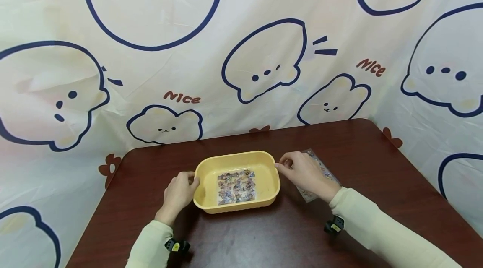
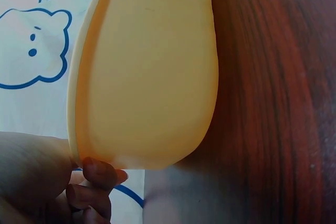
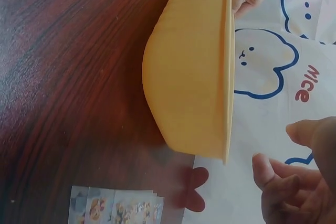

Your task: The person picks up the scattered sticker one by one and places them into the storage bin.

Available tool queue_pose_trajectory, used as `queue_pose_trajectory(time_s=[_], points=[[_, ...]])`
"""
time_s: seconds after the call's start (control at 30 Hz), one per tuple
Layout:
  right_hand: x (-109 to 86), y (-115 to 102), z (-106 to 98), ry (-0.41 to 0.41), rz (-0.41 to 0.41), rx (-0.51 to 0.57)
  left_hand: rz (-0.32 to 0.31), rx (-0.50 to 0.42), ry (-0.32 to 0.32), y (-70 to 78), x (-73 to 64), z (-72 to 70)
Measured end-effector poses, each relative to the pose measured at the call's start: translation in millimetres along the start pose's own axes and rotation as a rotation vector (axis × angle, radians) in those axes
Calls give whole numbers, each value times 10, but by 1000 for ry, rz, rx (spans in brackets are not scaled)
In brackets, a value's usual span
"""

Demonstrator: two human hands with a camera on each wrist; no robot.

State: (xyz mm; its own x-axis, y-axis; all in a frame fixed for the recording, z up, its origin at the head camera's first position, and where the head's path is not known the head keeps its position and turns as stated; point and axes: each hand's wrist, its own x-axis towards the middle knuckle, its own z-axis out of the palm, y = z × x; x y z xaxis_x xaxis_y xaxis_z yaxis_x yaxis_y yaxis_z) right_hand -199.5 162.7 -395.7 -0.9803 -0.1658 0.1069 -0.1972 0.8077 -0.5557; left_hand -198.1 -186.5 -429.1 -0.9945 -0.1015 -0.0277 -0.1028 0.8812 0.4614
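Note:
A yellow plastic basin (image 1: 266, 178) is in the middle of the head view, over the table. Inside it lies a sheet (image 1: 236, 187) covered in small colourful figures, perhaps stickers. My left hand (image 1: 178, 194) pinches the basin's left rim, thumb inside and curled fingers outside, as the left wrist view also shows. At the right end, my right hand (image 1: 305, 174) is close to the rim. The right wrist view shows its thumb and fingers (image 3: 263, 167) parted and off the basin. Partly hidden beneath that hand, a clear sheet (image 1: 307, 194) with similar small prints lies on the table.
The dark red-brown wooden table (image 1: 241, 243) has rounded far corners. Behind and beside it hangs a pale cloth (image 1: 241, 121) with blue cartoon outlines. Each wrist carries a small black camera, such as the right one (image 1: 334, 225).

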Motion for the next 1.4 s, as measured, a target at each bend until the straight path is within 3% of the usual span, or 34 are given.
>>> queue_pose_trajectory(time_s=[0.23,1.4], points=[[-9,46,-21,21,0,-60,1,-3,0,-10,-2,-7],[-129,378,-157,29,42,-77,10,-16,8,-33,-2,18]])
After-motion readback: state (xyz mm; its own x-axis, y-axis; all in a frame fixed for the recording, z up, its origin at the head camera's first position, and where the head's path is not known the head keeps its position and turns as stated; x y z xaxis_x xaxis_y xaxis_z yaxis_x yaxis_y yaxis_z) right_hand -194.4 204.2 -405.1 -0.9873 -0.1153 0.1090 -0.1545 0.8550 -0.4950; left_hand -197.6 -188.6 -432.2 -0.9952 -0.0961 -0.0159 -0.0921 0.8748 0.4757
